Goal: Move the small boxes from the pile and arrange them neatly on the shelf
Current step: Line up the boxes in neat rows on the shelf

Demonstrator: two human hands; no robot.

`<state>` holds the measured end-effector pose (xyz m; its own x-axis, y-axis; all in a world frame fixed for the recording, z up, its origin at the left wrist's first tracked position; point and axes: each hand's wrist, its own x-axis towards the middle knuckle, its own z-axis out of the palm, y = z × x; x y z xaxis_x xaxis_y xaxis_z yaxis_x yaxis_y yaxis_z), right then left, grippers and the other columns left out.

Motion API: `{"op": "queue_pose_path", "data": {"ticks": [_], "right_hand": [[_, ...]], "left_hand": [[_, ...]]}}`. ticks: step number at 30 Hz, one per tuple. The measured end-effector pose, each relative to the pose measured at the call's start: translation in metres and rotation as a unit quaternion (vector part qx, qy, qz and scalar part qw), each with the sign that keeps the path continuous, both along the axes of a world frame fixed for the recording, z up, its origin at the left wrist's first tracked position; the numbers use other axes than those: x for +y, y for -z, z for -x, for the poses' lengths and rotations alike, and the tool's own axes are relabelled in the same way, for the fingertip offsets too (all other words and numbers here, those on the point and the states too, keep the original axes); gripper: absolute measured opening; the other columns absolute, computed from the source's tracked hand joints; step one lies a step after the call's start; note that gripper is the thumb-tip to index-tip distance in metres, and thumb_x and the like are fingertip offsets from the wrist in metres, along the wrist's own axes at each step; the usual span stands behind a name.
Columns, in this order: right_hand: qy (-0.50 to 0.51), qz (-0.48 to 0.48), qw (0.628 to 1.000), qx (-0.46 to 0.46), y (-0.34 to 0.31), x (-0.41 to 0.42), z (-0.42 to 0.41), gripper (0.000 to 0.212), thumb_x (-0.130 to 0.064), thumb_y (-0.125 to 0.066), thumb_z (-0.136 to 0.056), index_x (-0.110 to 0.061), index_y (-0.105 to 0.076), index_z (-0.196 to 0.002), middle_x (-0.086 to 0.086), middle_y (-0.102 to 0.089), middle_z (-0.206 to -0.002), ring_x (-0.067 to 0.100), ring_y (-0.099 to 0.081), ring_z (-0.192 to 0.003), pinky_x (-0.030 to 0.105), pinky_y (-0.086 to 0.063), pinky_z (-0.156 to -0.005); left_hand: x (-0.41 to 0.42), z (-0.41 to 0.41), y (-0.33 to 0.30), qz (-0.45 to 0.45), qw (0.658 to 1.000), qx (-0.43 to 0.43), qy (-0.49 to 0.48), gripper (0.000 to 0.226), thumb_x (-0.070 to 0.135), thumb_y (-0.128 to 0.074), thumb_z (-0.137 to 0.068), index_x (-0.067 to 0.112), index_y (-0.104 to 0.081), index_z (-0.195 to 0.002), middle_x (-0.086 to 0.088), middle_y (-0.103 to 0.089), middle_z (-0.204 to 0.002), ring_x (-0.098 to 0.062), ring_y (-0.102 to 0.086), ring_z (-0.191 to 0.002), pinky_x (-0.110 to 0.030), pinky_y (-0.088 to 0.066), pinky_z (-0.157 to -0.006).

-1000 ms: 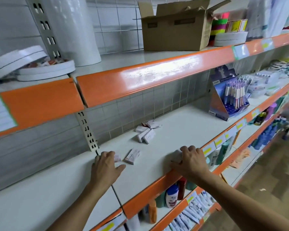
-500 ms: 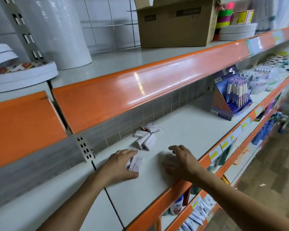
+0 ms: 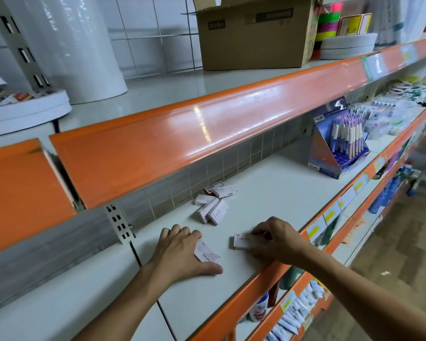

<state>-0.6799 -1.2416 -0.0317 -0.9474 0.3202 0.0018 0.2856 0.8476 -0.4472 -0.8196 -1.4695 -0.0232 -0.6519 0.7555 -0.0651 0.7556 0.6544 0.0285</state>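
Resting on the white shelf point(image 3: 268, 183), both hands are down near its orange front edge. The left hand point(image 3: 180, 254) lies over a small white box point(image 3: 207, 254) that says STAPLES. Its fingers curl on the far side of the box and its thumb stretches along the near side, so it holds the box between them. The box lies flat and turned at a slant.

The right hand point(image 3: 276, 242) is just to the right. Its bent fingers and thumb pinch the right end of another small box point(image 3: 242, 241). This box lies flat on the shelf too, and its left end sticks out from under the fingers. The two boxes are near each other but do not touch.

Farther back, close to the grey tiled wall, sits the pile of small boxes point(image 3: 214, 201). They lie every which way, some leaning on each other.

Far to the right on the same shelf stands a blue pen display point(image 3: 337, 146). A brown cardboard box point(image 3: 253, 33) sits on the shelf above.
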Motion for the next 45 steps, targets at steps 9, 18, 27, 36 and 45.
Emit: {"op": "queue_pose_path", "data": {"ticks": [9,18,27,36,45], "right_hand": [[-0.056,0.017,0.998,-0.005,-0.001,0.016,0.009,0.041,-0.035,-0.077,-0.08,-0.029,-0.064,-0.118,-0.009,-0.061,-0.111,0.004,-0.054,-0.092,0.009,-0.043,-0.07],[-0.088,0.017,0.996,0.02,-0.001,0.027,0.006,0.03,-0.03,-0.07,-0.081,-0.03,-0.068,-0.111,-0.009,-0.065,-0.108,0.007,-0.059,-0.094,0.022,-0.052,-0.081],[-0.14,0.051,0.988,0.042,-0.016,0.027,0.001,0.03,-0.034,-0.076,-0.081,-0.029,-0.069,-0.11,-0.01,-0.064,-0.102,0.008,-0.061,-0.088,0.024,-0.055,-0.078],[-0.219,0.061,0.972,0.064,-0.025,-0.011,0.025,0.037,-0.036,-0.083,-0.074,-0.029,-0.07,-0.108,-0.01,-0.065,-0.096,0.01,-0.06,-0.084,0.031,-0.054,-0.076],[-0.309,0.102,0.943,0.069,-0.03,-0.086,0.037,0.038,-0.031,-0.085,-0.073,-0.027,-0.071,-0.108,-0.008,-0.066,-0.093,0.011,-0.061,-0.082,0.03,-0.053,-0.077]], "left_hand": [[-0.009,0.004,-0.021,0.04,0.996,-0.062,0.042,0.051,0.049,-0.07,-0.079,0.039,-0.054,-0.126,0.013,-0.046,-0.103,-0.01,-0.04,-0.105,-0.029,-0.026,-0.088],[-0.007,-0.009,-0.016,-0.039,0.992,-0.11,0.046,0.046,0.035,-0.072,-0.084,0.032,-0.059,-0.128,0.011,-0.061,-0.12,-0.009,-0.047,-0.115,-0.025,-0.04,-0.094],[-0.016,-0.027,-0.021,-0.109,0.993,-0.055,0.005,0.043,0.045,-0.074,-0.08,0.033,-0.062,-0.119,0.013,-0.062,-0.114,-0.004,-0.048,-0.105,-0.026,-0.046,-0.088],[-0.07,-0.056,-0.035,-0.141,0.986,-0.026,-0.086,0.043,0.044,-0.075,-0.082,0.032,-0.062,-0.121,0.013,-0.061,-0.115,-0.005,-0.047,-0.101,-0.023,-0.045,-0.082],[-0.154,-0.097,-0.036,-0.15,0.968,-0.006,-0.2,0.039,0.039,-0.075,-0.082,0.031,-0.061,-0.118,0.014,-0.062,-0.114,-0.007,-0.048,-0.101,-0.025,-0.045,-0.086]]}}
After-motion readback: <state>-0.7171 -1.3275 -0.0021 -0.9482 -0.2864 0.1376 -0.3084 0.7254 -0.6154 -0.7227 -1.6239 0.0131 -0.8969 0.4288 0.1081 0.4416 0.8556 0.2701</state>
